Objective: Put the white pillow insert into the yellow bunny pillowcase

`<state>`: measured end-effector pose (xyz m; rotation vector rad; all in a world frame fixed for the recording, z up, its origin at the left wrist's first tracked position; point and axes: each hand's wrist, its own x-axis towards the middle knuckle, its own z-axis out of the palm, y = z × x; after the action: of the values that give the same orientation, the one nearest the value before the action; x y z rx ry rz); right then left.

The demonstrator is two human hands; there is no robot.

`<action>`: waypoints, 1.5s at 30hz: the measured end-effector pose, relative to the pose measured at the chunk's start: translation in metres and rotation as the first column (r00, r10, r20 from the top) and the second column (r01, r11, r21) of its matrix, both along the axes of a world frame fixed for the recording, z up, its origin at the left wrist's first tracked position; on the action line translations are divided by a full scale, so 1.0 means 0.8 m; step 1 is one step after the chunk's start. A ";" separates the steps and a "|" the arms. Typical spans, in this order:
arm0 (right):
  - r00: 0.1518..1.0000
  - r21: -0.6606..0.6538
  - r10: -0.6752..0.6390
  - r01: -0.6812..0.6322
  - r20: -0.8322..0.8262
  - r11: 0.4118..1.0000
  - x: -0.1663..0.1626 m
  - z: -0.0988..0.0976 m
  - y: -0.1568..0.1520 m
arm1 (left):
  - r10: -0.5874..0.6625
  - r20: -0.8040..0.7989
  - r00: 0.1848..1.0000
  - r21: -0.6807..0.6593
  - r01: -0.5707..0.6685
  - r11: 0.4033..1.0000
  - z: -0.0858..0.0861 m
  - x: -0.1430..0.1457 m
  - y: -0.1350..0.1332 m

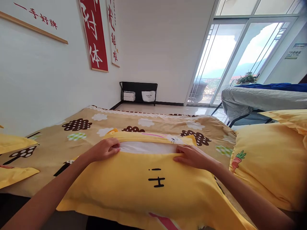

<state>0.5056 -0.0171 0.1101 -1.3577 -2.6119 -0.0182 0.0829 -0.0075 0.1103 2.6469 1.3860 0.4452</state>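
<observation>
The yellow pillowcase (134, 174) lies along the near edge of the bed (115, 121), and the left hand (106, 149) and the right hand (190, 156), fingers curled, pinch opposite ends of its opening, perhaps so that the gap showing white inner fabric (147, 147) is evenly stretched.

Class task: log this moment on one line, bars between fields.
yellow pillowcase: open, white fabric showing | left hand: at white fabric's left end | right hand: at its right end | patterned bedsheet: partly underneath
</observation>
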 end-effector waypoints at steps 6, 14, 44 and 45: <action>0.982 0.099 -0.079 0.063 0.173 0.993 0.013 -0.004 -0.007 | -0.017 -0.103 0.995 -0.188 -0.002 0.982 0.004 -0.016 -0.006; 0.933 0.407 -0.231 0.105 0.276 0.907 -0.004 0.009 0.017 | 0.117 -0.220 0.968 0.221 -0.068 0.973 -0.010 -0.031 0.034; 0.977 0.714 -0.168 0.024 0.131 0.700 -0.015 0.066 0.044 | 0.400 0.131 0.907 0.393 -0.418 0.819 0.083 -0.014 0.053; 0.977 0.738 -0.193 0.064 0.091 0.672 -0.013 0.065 0.047 | 0.385 0.185 0.904 0.398 -0.427 0.812 0.082 -0.013 0.055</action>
<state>0.4950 0.0206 0.1621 -1.2301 -2.1712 -1.1229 0.0729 0.0368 0.1755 2.5662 2.0351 1.0252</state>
